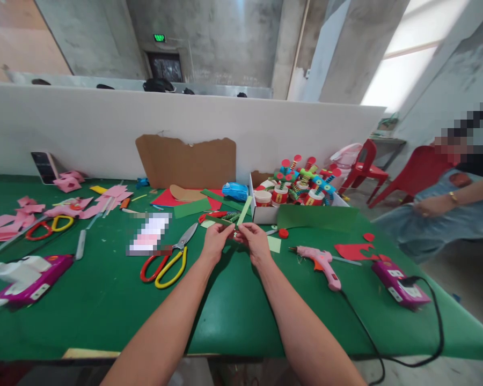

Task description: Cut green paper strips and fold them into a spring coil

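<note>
Both hands meet over the middle of the green table. My left hand (214,241) pinches a dark green paper strip (218,220) that points left. A light green paper strip (245,210) rises at a slant from the fingers of my right hand (256,241). The two strips come together between my fingertips, where the exact join is hidden. Large scissors (173,256) with red and yellow handles lie left of my hands. A pink glue gun (317,261) rests to the right. Just beyond my fingers are folded green strips (232,216) and a light green paper piece (274,244).
A white box (264,215) of colourful paper figures stands behind my right hand, by a green paper sheet (317,217). Purple power strips (400,284) sit at both sides, one with a trailing black cable. Pink paper scraps (112,199) lie left. Another person's hand (432,206) is at right.
</note>
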Tool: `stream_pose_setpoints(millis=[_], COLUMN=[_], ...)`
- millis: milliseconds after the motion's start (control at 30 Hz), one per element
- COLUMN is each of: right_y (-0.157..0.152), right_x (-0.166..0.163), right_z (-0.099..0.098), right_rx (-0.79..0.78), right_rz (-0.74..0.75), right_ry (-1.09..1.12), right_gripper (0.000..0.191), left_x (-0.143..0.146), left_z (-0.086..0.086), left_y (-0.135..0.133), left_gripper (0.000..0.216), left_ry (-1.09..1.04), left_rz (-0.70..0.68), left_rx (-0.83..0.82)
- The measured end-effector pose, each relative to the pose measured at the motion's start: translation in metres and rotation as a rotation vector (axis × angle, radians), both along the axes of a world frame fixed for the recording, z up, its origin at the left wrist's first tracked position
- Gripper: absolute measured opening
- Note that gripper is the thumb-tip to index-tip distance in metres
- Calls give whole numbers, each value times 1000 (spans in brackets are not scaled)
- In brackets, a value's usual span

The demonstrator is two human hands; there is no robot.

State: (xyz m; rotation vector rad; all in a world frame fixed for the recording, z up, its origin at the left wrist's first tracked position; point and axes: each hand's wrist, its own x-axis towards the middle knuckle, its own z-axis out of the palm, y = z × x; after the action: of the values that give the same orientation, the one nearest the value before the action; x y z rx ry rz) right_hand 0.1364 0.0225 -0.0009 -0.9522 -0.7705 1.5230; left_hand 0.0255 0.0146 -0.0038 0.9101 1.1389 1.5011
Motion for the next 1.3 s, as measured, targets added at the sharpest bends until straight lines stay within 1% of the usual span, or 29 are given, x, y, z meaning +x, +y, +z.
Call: stream_pose_setpoints(millis=[167, 333, 400, 500, 567, 700, 933, 1100, 1167, 1300], right_y=[1, 2, 1, -1, -2, -2, 0, -1, -1, 0], right_x=[0, -2, -3, -4, -3, -2, -1, 3, 4, 0], right_z=[-1, -4, -4, -3, -2, -3, -6, 1, 2, 2], right_rx=[-6, 63, 76, 76, 78, 83, 77, 84, 99, 78], right_rz=[-7, -42, -32, 0, 29, 46, 77, 73, 50, -26], right_ry=[9, -26, -27, -1, 14, -26, -65, -136, -140, -79], right_gripper=[33, 31, 31, 31, 31, 31, 31, 30, 30, 31], left_x=[0, 3, 3, 2, 1, -1, -2, -5, -5, -2], left_z=[0, -2, -2, 0, 2, 1, -4, -4, -2, 2], left_y=[0, 1, 1, 0, 0, 0, 2, 2, 1, 0], left_gripper=[41, 43, 41, 37, 34, 30, 31, 31, 33, 35], left_ry=[-16, -65, -34, 34, 65, 120, 129, 302, 268, 38], left_rz=[-30, -52, -41, 20, 38, 55, -2, 51, 31, -61], left_rx=[-8, -38, -40, -49, -42, -34, -28, -47, -24, 22])
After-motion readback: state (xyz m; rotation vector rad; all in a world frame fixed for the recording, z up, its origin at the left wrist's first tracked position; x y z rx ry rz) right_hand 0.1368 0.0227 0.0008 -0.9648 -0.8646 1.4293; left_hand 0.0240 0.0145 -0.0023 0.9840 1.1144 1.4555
